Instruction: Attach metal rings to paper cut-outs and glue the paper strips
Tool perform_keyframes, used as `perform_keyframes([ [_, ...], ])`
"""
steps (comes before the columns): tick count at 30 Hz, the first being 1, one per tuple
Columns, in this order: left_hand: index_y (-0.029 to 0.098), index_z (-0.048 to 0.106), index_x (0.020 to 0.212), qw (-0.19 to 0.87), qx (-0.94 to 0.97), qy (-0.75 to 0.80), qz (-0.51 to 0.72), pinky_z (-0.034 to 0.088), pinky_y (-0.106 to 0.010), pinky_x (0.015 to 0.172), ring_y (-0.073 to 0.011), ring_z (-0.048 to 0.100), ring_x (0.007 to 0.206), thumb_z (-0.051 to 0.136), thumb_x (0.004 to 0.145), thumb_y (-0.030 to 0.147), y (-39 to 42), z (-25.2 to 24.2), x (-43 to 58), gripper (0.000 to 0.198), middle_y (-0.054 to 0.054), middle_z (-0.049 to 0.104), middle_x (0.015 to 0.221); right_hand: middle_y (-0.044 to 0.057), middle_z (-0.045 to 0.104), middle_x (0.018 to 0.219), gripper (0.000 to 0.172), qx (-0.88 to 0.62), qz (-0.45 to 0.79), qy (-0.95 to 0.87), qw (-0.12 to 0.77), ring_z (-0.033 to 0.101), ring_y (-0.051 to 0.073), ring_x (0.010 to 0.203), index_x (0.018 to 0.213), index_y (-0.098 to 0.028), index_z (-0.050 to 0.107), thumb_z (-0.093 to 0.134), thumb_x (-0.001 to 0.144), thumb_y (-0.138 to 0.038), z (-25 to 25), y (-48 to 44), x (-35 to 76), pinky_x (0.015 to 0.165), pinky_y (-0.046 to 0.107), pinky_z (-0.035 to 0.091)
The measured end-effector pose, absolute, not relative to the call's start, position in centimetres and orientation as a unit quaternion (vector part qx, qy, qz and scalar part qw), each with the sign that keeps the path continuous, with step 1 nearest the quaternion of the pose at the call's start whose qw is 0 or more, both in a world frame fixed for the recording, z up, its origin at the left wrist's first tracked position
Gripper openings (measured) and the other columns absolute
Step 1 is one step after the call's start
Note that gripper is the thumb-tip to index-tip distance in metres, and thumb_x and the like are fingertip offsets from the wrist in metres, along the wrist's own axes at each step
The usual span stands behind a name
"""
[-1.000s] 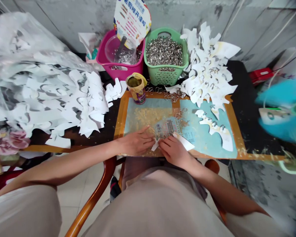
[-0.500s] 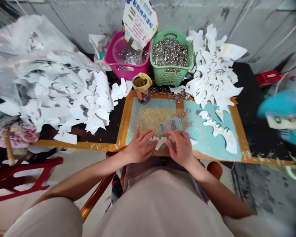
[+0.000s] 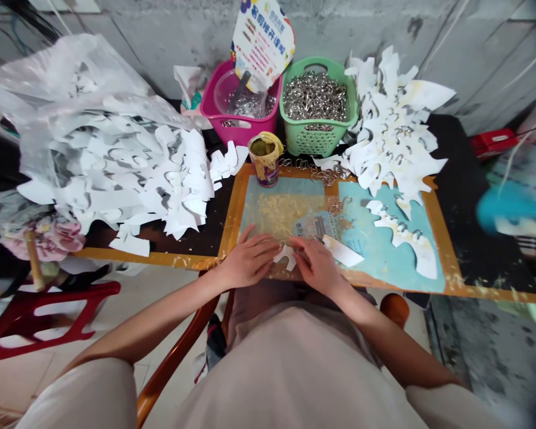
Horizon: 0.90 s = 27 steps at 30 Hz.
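A white cut-out strip point(image 3: 345, 252) with a scalloped edge lies at the near edge of the table, partly hidden under my fingers. My left hand point(image 3: 249, 261) presses its fingertips on the strip's left end, beside a small metal ring. From the other side, my right hand point(image 3: 317, 266) holds the strip with bent fingers, and its white tail shows past the knuckles. Further right rests another white strip point(image 3: 413, 247) with several metal rings along its edge. Beyond my hands, loose metal rings point(image 3: 340, 205) lie on the blue work mat point(image 3: 361, 223).
A glue-smeared cup point(image 3: 265, 161) stands behind the mat. Behind it are a pink basket point(image 3: 214, 119) and a green basket point(image 3: 317, 134) of metal rings. White cut-outs pile up left point(image 3: 134, 179) and right point(image 3: 384, 131). A red stool point(image 3: 80, 304) is at lower left.
My right hand has shifted left toward my left hand, uncovering more of the strip's right tail. The whole view has drifted slightly, so the table appears further right.
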State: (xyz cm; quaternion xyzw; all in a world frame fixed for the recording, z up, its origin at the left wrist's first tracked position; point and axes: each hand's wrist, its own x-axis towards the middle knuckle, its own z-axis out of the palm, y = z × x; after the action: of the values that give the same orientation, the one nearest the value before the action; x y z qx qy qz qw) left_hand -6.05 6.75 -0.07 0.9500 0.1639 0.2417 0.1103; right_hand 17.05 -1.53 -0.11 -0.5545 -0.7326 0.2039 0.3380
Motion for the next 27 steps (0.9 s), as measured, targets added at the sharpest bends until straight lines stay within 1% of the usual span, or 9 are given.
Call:
perform_keyframes([
  [2, 0.021, 0.063, 0.124, 0.094, 0.96, 0.15, 0.215, 0.016, -0.062, 0.121, -0.0251, 0.061, 0.118, 0.054, 0.089, 0.015, 7.0, -0.3, -5.8, 0.037, -0.007, 0.072, 0.115, 0.012, 0.062, 0.113, 0.027, -0.598, 0.198, -0.693, 0.351, 0.063, 0.021, 0.09, 0.121, -0.02, 0.058, 0.048, 0.096, -0.022, 0.0, -1.3, 16.6, 0.084, 0.036, 0.051],
  [5, 0.019, 0.064, 0.121, 0.065, 0.962, 0.15, 0.216, 0.017, -0.059, 0.122, -0.0239, 0.064, 0.113, 0.053, 0.091, 0.016, 6.6, -0.8, -5.6, 0.033, -0.008, 0.073, 0.114, 0.012, 0.058, 0.105, 0.017, -0.635, 0.168, -0.683, 0.318, 0.061, 0.022, 0.088, 0.101, -0.019, 0.067, 0.054, 0.093, -0.026, -0.2, -0.9, 15.3, 0.08, 0.037, 0.049],
  [8, 0.018, 0.063, 0.123, 0.049, 0.961, 0.158, 0.223, 0.022, -0.057, 0.122, -0.0234, 0.064, 0.114, 0.052, 0.091, 0.016, 5.7, -1.0, -5.7, 0.034, -0.009, 0.072, 0.115, 0.009, 0.06, 0.095, 0.011, -0.665, 0.139, -0.671, 0.298, 0.058, 0.024, 0.089, 0.089, -0.02, 0.068, 0.057, 0.09, -0.024, -0.7, -0.6, 13.9, 0.079, 0.038, 0.045],
  [11, 0.016, 0.063, 0.122, 0.044, 0.96, 0.172, 0.218, 0.024, -0.055, 0.122, -0.0243, 0.063, 0.117, 0.052, 0.09, 0.016, 5.1, -0.9, -5.6, 0.033, -0.01, 0.072, 0.113, 0.007, 0.062, 0.091, 0.009, -0.685, 0.131, -0.649, 0.305, 0.057, 0.024, 0.09, 0.081, -0.02, 0.064, 0.058, 0.088, -0.019, -0.9, -0.7, 13.2, 0.078, 0.038, 0.041],
  [15, 0.016, 0.065, 0.119, 0.05, 0.959, 0.192, 0.202, 0.025, -0.056, 0.121, -0.0258, 0.063, 0.118, 0.05, 0.09, 0.017, 4.8, -0.5, -5.4, 0.032, -0.01, 0.073, 0.112, 0.007, 0.062, 0.093, 0.01, -0.678, 0.139, -0.647, 0.32, 0.058, 0.024, 0.093, 0.083, -0.02, 0.062, 0.056, 0.089, -0.016, -0.5, -1.1, 13.1, 0.081, 0.038, 0.04],
  [19, 0.016, 0.062, 0.123, 0.064, 0.96, 0.2, 0.187, 0.025, -0.058, 0.12, -0.0269, 0.061, 0.119, 0.049, 0.09, 0.019, 4.7, -0.5, -5.4, 0.036, -0.011, 0.072, 0.115, 0.009, 0.057, 0.094, 0.009, -0.678, 0.15, -0.639, 0.331, 0.056, 0.024, 0.09, 0.081, -0.019, 0.06, 0.054, 0.088, -0.016, -0.4, -1.2, 13.2, 0.08, 0.038, 0.044],
  [23, 0.016, 0.058, 0.129, 0.066, 0.963, 0.199, 0.171, 0.023, -0.06, 0.12, -0.028, 0.062, 0.117, 0.05, 0.089, 0.02, 4.6, -0.5, -5.5, 0.042, -0.013, 0.069, 0.119, 0.012, 0.055, 0.094, 0.008, -0.71, 0.134, -0.621, 0.304, 0.055, 0.027, 0.091, 0.079, -0.019, 0.057, 0.054, 0.082, -0.012, -0.2, -0.8, 12.9, 0.081, 0.041, 0.047],
  [25, 0.016, 0.058, 0.129, 0.055, 0.964, 0.195, 0.173, 0.019, -0.062, 0.12, -0.0279, 0.062, 0.115, 0.05, 0.089, 0.021, 4.5, -0.5, -5.5, 0.041, -0.012, 0.069, 0.119, 0.014, 0.055, 0.098, 0.009, -0.717, 0.13, -0.615, 0.302, 0.054, 0.028, 0.095, 0.087, -0.018, 0.057, 0.055, 0.081, -0.011, 0.0, -0.6, 12.9, 0.084, 0.043, 0.047],
  [27, 0.016, 0.059, 0.128, 0.042, 0.964, 0.194, 0.177, 0.016, -0.062, 0.12, -0.0276, 0.062, 0.113, 0.049, 0.091, 0.022, 4.4, -0.4, -5.4, 0.039, -0.012, 0.069, 0.119, 0.016, 0.056, 0.106, 0.021, -0.706, 0.123, -0.619, 0.321, 0.053, 0.03, 0.102, 0.102, -0.016, 0.056, 0.058, 0.081, -0.014, 0.0, -0.6, 13.3, 0.087, 0.045, 0.047],
])
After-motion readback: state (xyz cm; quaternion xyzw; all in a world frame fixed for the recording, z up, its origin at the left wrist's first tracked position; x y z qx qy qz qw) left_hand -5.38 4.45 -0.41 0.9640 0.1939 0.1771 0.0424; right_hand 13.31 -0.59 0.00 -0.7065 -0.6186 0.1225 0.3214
